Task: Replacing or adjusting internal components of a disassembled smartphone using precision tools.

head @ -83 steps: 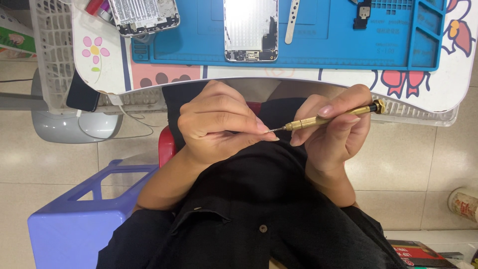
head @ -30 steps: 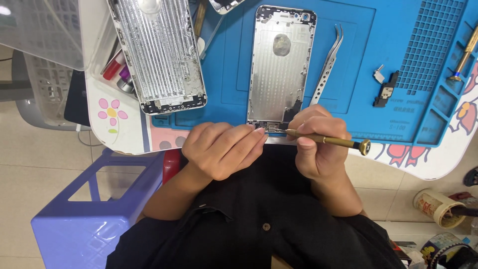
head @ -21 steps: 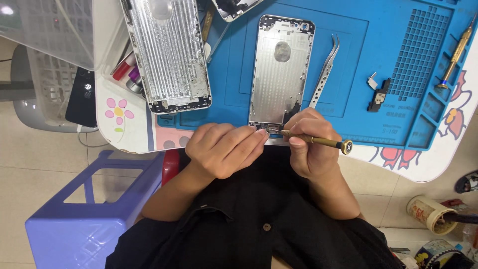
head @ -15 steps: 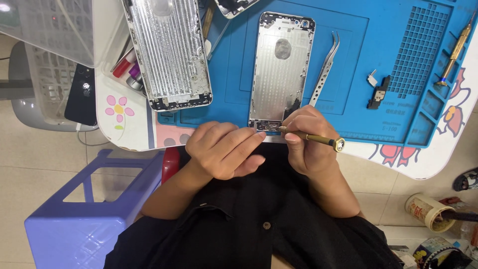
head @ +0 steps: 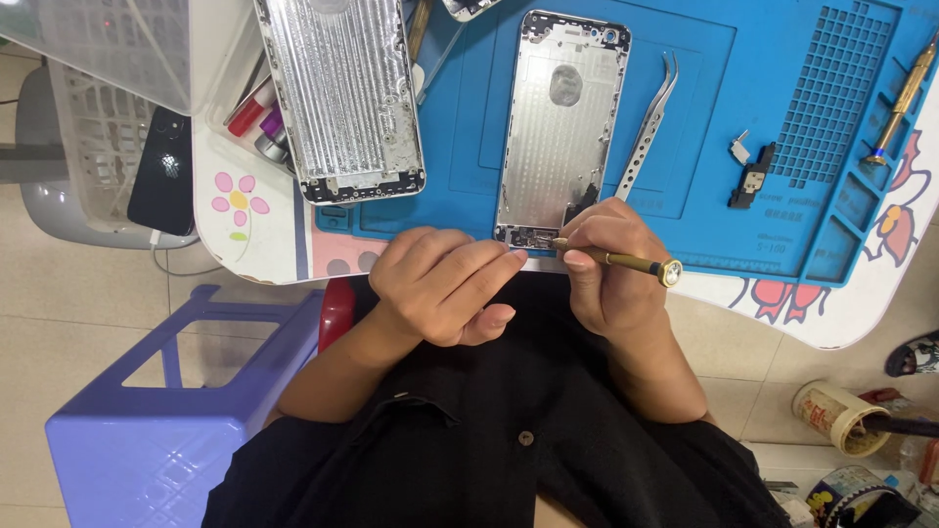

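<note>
Two hands: both sit at the near edge of the blue work mat (head: pixel 773 59), low in the middle of the frame, over the person's black-clothed lap.
Right hand (head: pixel 606 269): fingers closed round a slim brass screwdriver (head: pixel 616 259); its tip points left into the bottom end of the silver phone housing (head: pixel 558 127), its capped end sticks out to the right.
Left hand (head: pixel 440 284): loosely curled, holding nothing that I can see; its fingertips (head: pixel 514 259) rest at the housing's lower left corner, as if bracing it.
Phone housing: lies flat and open side up on the mat, centre top of the frame, running from the upper edge down to the hands.
Change: nearly three seconds ago the hands and the driver were down over the lap, clear of the table; within the last second they came up to the housing's bottom edge, and the driver has since shifted only slightly.
Meaning: by my reckoning the tool is now seated on a fastener at the bottom end, and fine work there is under way.
Nearby: bent tweezers (head: pixel 648 127) just right of the housing; a small black part (head: pixel 753 176) further right; a second brass driver (head: pixel 898 103) at the far right.
Upper left: a second, ribbed metal housing (head: pixel 342 88), well apart from the hands.
Lower left: a purple plastic stool (head: pixel 166 401) on the floor.
</note>
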